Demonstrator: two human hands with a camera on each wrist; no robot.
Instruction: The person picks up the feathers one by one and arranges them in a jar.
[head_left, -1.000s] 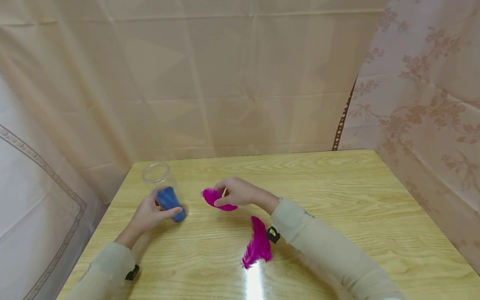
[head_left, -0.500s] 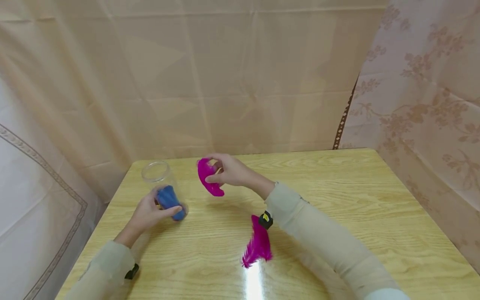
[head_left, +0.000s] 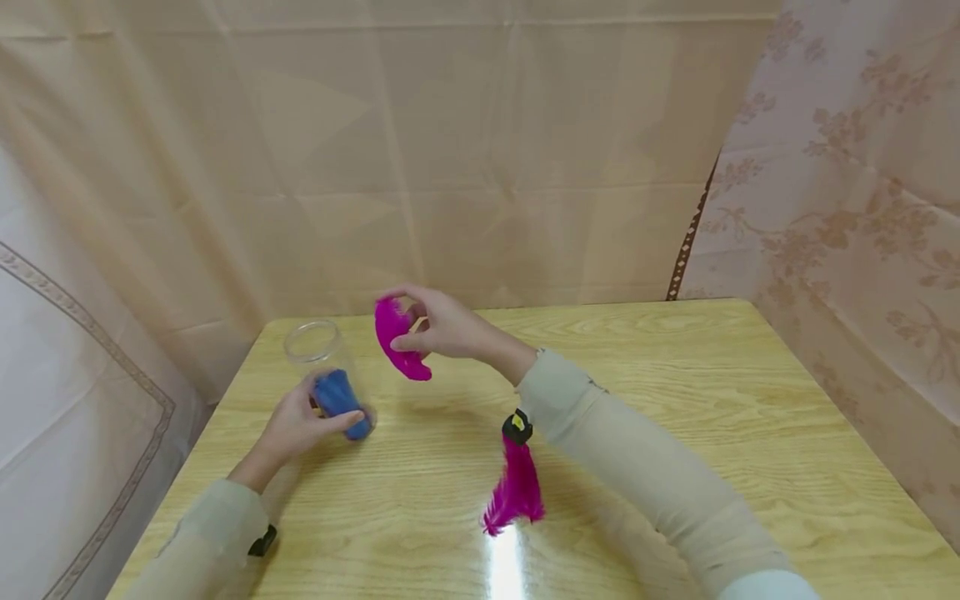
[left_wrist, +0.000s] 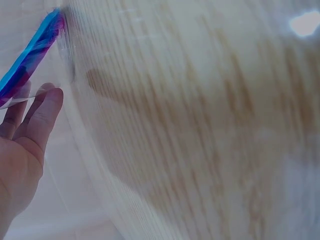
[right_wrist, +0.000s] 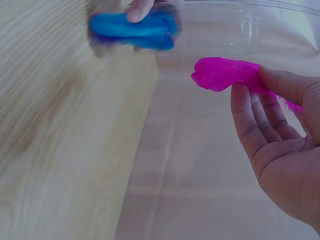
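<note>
My left hand (head_left: 296, 425) grips a clear jar (head_left: 313, 340) standing at the left of the table. Blue feathers (head_left: 337, 398) fill its lower part, and the left wrist view shows purple along the edge of the blue feathers (left_wrist: 30, 60). Between thumb and fingers, my right hand (head_left: 450, 327) pinches a curved magenta feather (head_left: 397, 342), raised above the table to the right of the jar's open rim. In the right wrist view the magenta feather (right_wrist: 225, 75) lies across the fingertips, below and to the right of the jar.
More magenta feathers (head_left: 516, 492) lie on the wooden table (head_left: 675, 383) near the middle front, their upper end behind the right wrist camera (head_left: 517, 427). Beige curtains (head_left: 480, 167) hang behind the table; pale patterned cloth (head_left: 862, 208) hangs on the right.
My right hand has lifted the magenta feather up and leftward, closer to the jar's rim, and the feather has turned more upright. The left hand and jar have stayed in place.
</note>
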